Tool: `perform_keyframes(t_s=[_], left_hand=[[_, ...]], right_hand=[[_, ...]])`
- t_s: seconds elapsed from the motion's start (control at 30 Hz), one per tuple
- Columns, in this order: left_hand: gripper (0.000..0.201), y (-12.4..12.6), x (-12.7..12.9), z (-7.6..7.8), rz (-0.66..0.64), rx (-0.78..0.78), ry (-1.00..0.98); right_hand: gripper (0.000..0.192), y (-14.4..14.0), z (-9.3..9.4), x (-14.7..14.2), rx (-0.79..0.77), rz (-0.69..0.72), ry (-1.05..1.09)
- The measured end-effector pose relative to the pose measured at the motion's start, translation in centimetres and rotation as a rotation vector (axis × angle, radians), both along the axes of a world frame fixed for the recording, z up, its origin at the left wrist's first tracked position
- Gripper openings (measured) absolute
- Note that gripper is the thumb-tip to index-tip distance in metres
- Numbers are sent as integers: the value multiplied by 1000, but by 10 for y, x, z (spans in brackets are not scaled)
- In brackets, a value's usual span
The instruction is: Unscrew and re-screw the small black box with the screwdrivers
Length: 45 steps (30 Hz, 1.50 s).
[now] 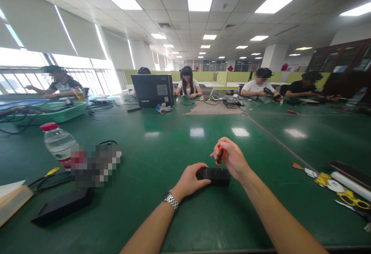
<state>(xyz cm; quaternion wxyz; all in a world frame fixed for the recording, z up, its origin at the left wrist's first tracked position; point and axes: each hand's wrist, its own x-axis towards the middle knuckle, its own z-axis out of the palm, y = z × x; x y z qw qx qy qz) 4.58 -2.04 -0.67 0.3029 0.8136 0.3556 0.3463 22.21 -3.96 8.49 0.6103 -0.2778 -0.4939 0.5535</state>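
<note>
A small black box [216,176] lies flat on the green table [174,146] in front of me. My left hand [190,179], with a metal watch on the wrist, grips the box's left end. My right hand [232,157] is closed around an orange-handled screwdriver [220,155], held upright with its tip down on the top of the box.
A water bottle [58,143] and a flat black device [62,206] lie at my left, with cables and a book corner. Scissors [352,200], a white roll and small tools sit at the right. A laptop [152,90] and several seated people are at the far side.
</note>
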Motion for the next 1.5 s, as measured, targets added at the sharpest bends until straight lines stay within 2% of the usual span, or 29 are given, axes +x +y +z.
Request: perform_keyframes(t_s=[0.17, 0.33, 0.53, 0.67, 0.83, 1.0, 1.23, 1.37, 1.5], left_hand=[[36, 0, 0, 1, -1, -4, 3], [37, -1, 0, 2, -16, -10, -10], [35, -2, 1, 4, -15, -3, 0], [34, -1, 1, 3, 1, 0, 17], [35, 0, 1, 3, -10, -2, -3], [33, -1, 0, 4, -15, 0, 2], [35, 0, 0, 1, -5, 4, 4], [34, 0, 0, 1, -19, -11, 7], [35, 0, 0, 2, -11, -14, 7]], right_hand=[[19, 2, 1, 8, -55, -13, -78], [20, 3, -2, 14, -32, -27, -63], [25, 3, -4, 7, 9, 68, -75], [19, 1, -2, 1, 42, 114, -18], [18, 0, 1, 4, 18, 7, -73], [18, -1, 0, 2, 2, 41, -112], [13, 5, -4, -1, 47, -42, -111], [15, 8, -3, 1, 66, -81, -124], [21, 9, -4, 0, 88, -93, -40]])
